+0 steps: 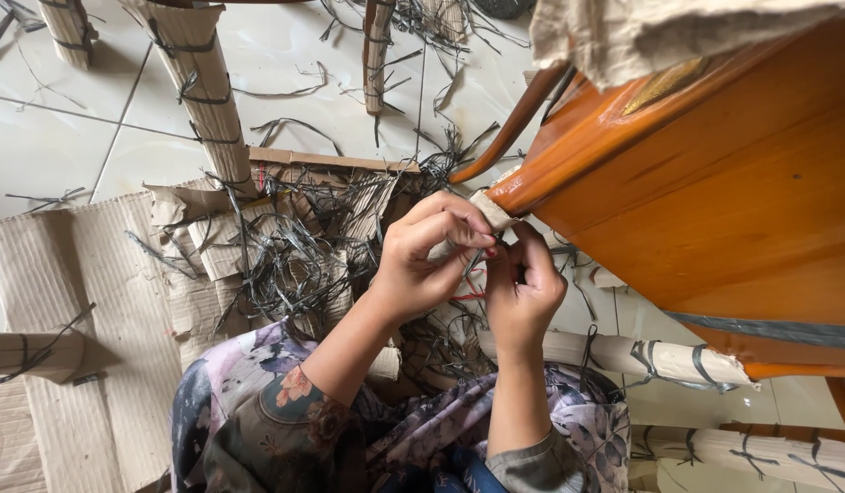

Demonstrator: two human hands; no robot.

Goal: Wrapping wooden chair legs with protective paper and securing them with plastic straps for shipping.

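Left hand fingers pinch the cardboard wrapping at the orange wooden furniture corner; right hand clenched just beside, contents hidden.

2 hands, 1 orange wooden furniture piece, 7 paper-wrapped legs, 1 cardboard sheet

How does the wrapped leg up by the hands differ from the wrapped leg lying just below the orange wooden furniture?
The paper-wrapped leg at upper left stands steeply, with several dark straps along it; the paper-wrapped leg below the orange wooden furniture piece lies nearly level, with straps bunched near one end. The first rises from a heap of cut dark strapping; the second passes behind the right hand. Both wear pale paper bound by dark straps.
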